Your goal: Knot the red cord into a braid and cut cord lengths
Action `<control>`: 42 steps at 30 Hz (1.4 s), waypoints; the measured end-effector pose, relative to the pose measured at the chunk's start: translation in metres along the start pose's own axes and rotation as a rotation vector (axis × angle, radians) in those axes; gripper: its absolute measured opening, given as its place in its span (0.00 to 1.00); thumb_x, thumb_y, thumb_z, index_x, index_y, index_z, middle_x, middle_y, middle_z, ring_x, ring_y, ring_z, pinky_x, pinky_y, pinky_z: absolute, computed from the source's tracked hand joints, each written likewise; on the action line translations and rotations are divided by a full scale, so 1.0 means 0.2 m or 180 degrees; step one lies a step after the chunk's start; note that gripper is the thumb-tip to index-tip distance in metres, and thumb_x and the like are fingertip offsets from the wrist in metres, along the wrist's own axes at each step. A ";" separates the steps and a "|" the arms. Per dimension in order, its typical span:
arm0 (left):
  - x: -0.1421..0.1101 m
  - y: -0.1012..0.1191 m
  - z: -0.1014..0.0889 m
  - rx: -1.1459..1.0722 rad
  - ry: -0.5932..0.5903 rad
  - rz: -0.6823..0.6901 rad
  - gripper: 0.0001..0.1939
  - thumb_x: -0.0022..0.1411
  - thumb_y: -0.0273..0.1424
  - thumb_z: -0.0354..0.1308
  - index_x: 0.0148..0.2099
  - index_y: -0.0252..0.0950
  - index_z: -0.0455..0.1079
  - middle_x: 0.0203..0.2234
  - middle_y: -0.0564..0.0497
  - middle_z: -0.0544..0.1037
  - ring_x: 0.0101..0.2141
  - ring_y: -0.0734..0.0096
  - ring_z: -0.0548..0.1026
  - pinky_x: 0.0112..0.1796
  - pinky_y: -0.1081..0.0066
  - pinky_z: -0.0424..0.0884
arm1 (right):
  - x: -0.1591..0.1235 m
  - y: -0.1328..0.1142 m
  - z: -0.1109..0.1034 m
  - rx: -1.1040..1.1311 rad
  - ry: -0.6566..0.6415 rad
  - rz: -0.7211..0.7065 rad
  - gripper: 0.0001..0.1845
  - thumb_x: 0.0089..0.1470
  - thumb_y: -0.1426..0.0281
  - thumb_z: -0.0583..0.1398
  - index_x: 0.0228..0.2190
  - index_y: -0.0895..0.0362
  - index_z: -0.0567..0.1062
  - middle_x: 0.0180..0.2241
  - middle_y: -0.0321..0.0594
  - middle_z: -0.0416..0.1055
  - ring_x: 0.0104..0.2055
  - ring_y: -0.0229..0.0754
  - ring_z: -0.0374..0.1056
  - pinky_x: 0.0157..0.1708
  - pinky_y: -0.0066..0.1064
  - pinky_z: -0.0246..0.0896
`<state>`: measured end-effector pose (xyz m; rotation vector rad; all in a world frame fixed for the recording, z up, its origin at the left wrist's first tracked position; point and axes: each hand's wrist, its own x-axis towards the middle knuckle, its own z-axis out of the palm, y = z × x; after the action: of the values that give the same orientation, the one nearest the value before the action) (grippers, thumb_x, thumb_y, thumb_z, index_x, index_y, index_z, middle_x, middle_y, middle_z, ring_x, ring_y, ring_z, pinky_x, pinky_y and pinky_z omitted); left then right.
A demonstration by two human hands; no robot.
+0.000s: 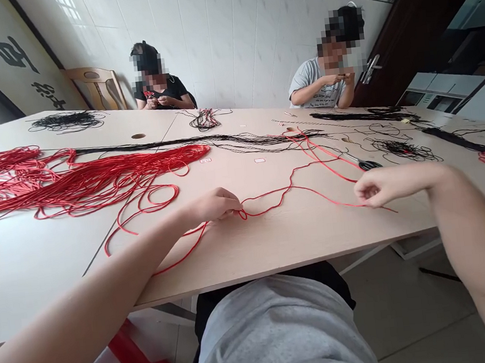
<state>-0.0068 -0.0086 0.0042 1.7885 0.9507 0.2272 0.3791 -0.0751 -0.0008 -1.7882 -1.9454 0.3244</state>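
Note:
My left hand (219, 203) pinches a thin red cord (267, 210) just above the tabletop. A small loop of that cord pokes out beside the fingertips. Off to the right, my right hand (373, 189) has its fingers curled closed on another run of the cord, whose short end sticks out past the hand. Between the hands the cord lies in loose, wavy strands. Behind my right hand are scissors (368, 164) with black handles, close to more red cord. Part of the cord at my left is hidden under my forearm.
A big heap of red cord (137, 169) spreads over the left of the table (199, 261). Black cord bundles (203, 140) run across the middle, with a black tangle (406, 148) at right. Two people sit opposite, hands raised. A red stool (135, 360) stands below left.

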 end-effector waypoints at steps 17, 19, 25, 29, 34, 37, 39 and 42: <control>0.01 -0.02 -0.02 -0.0160 -0.0085 -0.0062 0.15 0.53 0.38 0.54 0.20 0.34 0.61 0.15 0.58 0.47 0.17 0.81 0.45 0.20 0.72 0.40 | 0.46 -0.09 0.19 -0.1299 -0.0581 -0.0172 0.18 0.41 0.77 0.59 0.38 0.56 0.71 0.36 0.42 0.73 0.38 0.45 0.68 0.34 0.29 0.59; 0.01 -0.03 -0.02 -0.0179 -0.0078 -0.0065 0.15 0.53 0.38 0.54 0.21 0.34 0.61 0.15 0.58 0.47 0.17 0.80 0.45 0.20 0.72 0.40 | 0.42 -0.14 0.17 -0.1444 -0.0703 -0.0029 0.14 0.40 0.77 0.60 0.33 0.56 0.70 0.31 0.42 0.72 0.34 0.45 0.68 0.31 0.29 0.58; 0.01 -0.03 -0.02 -0.0245 -0.0076 -0.0025 0.15 0.52 0.37 0.55 0.20 0.34 0.62 0.15 0.58 0.46 0.17 0.80 0.44 0.21 0.71 0.40 | 0.39 -0.37 0.02 0.1205 -0.1520 0.0191 0.14 0.41 0.74 0.61 0.32 0.56 0.64 0.25 0.38 0.69 0.26 0.37 0.67 0.26 0.27 0.58; 0.02 -0.03 -0.02 -0.0220 -0.0064 -0.0037 0.14 0.52 0.37 0.55 0.21 0.34 0.63 0.15 0.58 0.46 0.17 0.79 0.45 0.21 0.71 0.40 | 0.44 -0.35 0.05 0.1993 -0.0713 0.0483 0.15 0.42 0.73 0.62 0.32 0.57 0.62 0.26 0.38 0.68 0.24 0.34 0.65 0.27 0.27 0.59; 0.02 -0.04 -0.03 -0.0262 -0.0085 -0.0034 0.16 0.52 0.38 0.55 0.18 0.35 0.58 0.15 0.58 0.46 0.18 0.80 0.44 0.21 0.72 0.40 | 0.45 -0.16 0.17 0.0123 -0.0119 0.0559 0.13 0.39 0.77 0.60 0.31 0.58 0.65 0.28 0.41 0.70 0.27 0.38 0.67 0.27 0.27 0.58; 0.01 -0.04 -0.03 -0.0229 -0.0093 -0.0049 0.15 0.52 0.38 0.55 0.20 0.34 0.62 0.15 0.58 0.46 0.17 0.80 0.44 0.21 0.72 0.39 | 0.41 -0.17 0.22 -0.0350 0.0193 0.0010 0.11 0.40 0.77 0.58 0.32 0.59 0.69 0.35 0.43 0.70 0.31 0.38 0.66 0.31 0.27 0.58; 0.01 -0.03 -0.02 -0.0182 -0.0086 -0.0073 0.14 0.52 0.39 0.55 0.23 0.34 0.66 0.15 0.58 0.46 0.17 0.79 0.45 0.21 0.72 0.40 | 0.40 -0.24 0.25 -0.0576 0.0160 -0.0522 0.08 0.44 0.74 0.57 0.31 0.58 0.72 0.34 0.41 0.71 0.31 0.38 0.66 0.32 0.27 0.58; 0.01 -0.02 -0.02 -0.0145 -0.0062 -0.0106 0.14 0.52 0.39 0.54 0.25 0.33 0.68 0.15 0.58 0.46 0.17 0.80 0.46 0.21 0.72 0.40 | 0.41 -0.38 0.33 -0.0836 -0.0065 -0.0619 0.06 0.45 0.70 0.58 0.27 0.58 0.74 0.31 0.41 0.73 0.34 0.41 0.67 0.33 0.27 0.57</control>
<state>-0.0100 -0.0045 0.0027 1.7289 0.9536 0.2086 0.2773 0.0065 -0.0060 -1.7347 -2.2411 0.0220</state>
